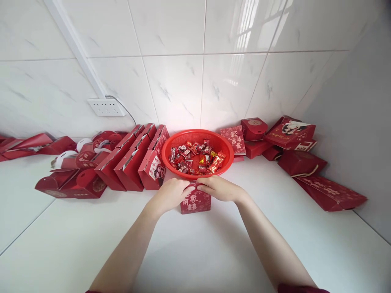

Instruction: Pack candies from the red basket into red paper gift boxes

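Fingers of my left hand [174,193] and right hand [220,189] are bent around the top of a box [195,204], gripping it, thumbs near each other on its near face; how far the others close behind, I cannot tell. Beneath them it stands upright, red with pale lettering. Just beyond my fingers sits a basket [180,138] of candies [187,154].

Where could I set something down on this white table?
Bare patches on the table: in front of the held box; between the left forearm and left-hand boxes; between the right forearm and right-hand boxes. It's crowded along the tiled wall, around the red basket.
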A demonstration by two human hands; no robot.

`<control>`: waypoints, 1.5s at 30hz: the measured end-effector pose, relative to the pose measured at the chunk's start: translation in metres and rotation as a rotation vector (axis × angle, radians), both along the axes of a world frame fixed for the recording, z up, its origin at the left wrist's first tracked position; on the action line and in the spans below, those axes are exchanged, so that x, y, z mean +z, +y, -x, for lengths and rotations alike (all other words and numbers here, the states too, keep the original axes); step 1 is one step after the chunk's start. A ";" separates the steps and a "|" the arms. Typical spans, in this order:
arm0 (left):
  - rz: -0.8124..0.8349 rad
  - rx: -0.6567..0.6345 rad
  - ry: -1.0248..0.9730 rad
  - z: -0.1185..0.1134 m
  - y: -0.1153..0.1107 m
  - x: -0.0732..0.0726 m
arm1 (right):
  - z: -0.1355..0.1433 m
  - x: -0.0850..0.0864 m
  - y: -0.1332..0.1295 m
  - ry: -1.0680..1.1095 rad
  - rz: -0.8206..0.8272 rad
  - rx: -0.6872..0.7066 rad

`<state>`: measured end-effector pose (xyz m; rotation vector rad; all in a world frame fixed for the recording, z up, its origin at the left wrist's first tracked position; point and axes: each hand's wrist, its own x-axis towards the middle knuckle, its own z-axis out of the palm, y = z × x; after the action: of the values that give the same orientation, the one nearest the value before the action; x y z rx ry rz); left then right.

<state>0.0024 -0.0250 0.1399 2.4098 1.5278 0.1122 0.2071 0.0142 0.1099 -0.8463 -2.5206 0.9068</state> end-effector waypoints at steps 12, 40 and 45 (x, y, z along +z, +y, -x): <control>0.137 0.377 0.247 0.040 -0.120 0.013 | -0.030 0.027 -0.008 0.242 -0.034 -0.194; 0.018 1.099 0.349 0.212 -0.076 0.007 | -0.001 -0.028 0.021 -0.308 -0.383 -0.411; 0.013 1.102 0.360 0.215 -0.071 0.008 | -0.001 -0.027 0.021 -0.317 -0.390 -0.416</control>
<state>-0.2126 -0.0960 0.1478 1.3360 2.8098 -0.1197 0.2076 0.0354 0.0827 -1.3863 -2.4953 0.1499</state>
